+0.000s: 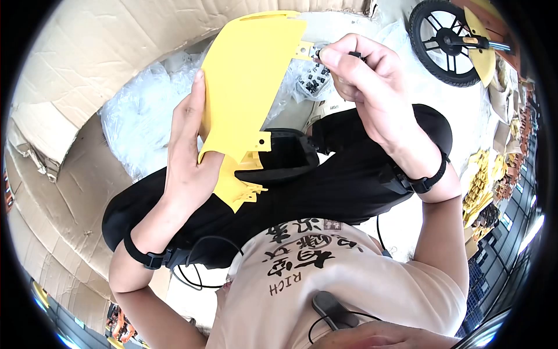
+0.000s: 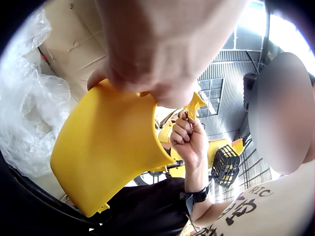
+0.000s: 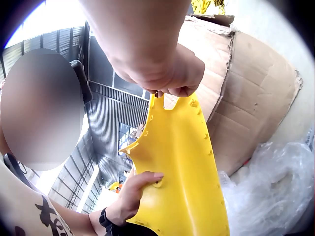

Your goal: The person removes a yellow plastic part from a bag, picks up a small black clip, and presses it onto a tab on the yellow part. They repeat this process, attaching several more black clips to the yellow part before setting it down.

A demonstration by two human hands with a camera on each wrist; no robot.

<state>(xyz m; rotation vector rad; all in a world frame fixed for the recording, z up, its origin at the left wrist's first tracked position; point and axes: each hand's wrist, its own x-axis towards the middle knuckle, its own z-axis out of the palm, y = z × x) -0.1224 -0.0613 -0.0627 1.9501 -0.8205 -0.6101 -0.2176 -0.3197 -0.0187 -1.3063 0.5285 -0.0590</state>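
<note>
A curved yellow plastic panel (image 1: 250,75) is held up over the person's lap. The left hand (image 1: 189,145) grips its near side; in the right wrist view that thumb (image 3: 147,178) lies on the inner face. At the far right corner, a small tab (image 1: 302,50) sticks out from the panel. There the right hand (image 1: 372,81) pinches a small metal clip (image 1: 315,52) between thumb and forefinger, right at the tab's end. Its other fingers are curled, and a small black piece (image 1: 355,55) shows by them. Another tab with a hole (image 1: 263,141) is on the panel's lower edge.
Beyond the panel lies a clear bag (image 1: 314,80) of small dark parts. Crumpled clear plastic (image 1: 136,116) and cardboard (image 1: 75,52) are at the left. A black spoked wheel (image 1: 444,43) stands at the far right. An open black pouch (image 1: 290,154) is at the lap.
</note>
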